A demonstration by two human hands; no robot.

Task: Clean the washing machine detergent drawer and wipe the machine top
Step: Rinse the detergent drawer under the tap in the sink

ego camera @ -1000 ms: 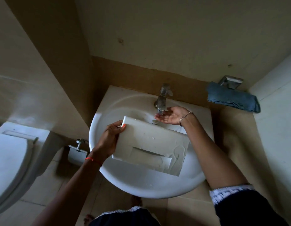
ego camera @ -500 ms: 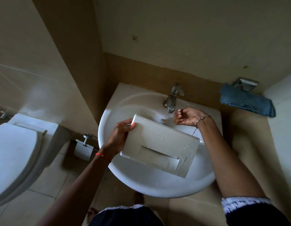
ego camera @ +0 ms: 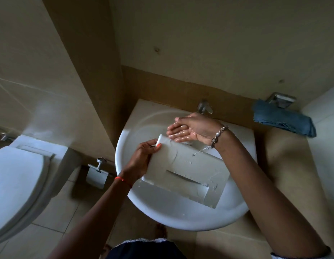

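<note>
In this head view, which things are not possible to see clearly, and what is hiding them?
- Tap spout and any running water: covered by the cupped, wet right hand.
- Inside compartments of the detergent drawer: only its front panel faces the camera.
- Sink drain: under the drawer.
- Left hand fingertips: wrapped behind the drawer's edge.
- Toilet: cut off by the left edge.

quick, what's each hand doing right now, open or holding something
Left hand: closed on the top left corner of the detergent drawer, over the sink.
Right hand: open, wet palm up, holding nothing.
</note>
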